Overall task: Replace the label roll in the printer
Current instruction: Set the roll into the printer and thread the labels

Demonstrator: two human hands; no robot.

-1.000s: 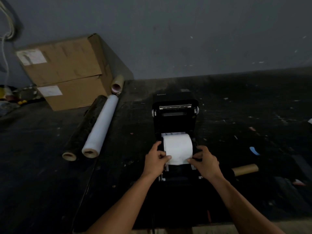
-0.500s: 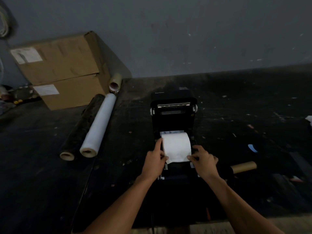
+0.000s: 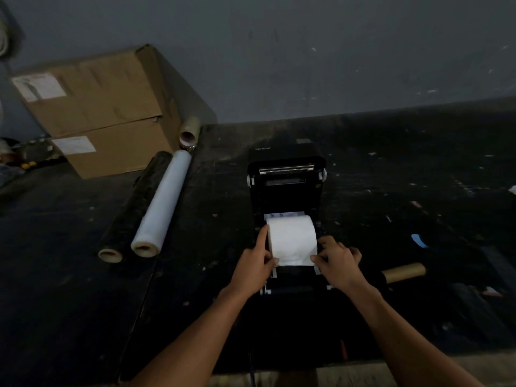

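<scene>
1. Since the earlier frame, the left hand (image 3: 255,265) had been shifted slightly: its forefinger was laid along the left end of the label roll (image 3: 291,238), and the loose leading edge was drawn forward a little.
2. The label roll was seated in the open printer (image 3: 287,191), near the middle of the table (image 3: 83,317) and towards its near edge.
3. The left grip was pinched on the paper's near-left corner; the right hand (image 3: 336,262) was pinched on the near-right corner.
4. By judgement, the paper would best be pulled evenly and squarely between the side guides, so that skew was avoided before the lid was closed.
</scene>
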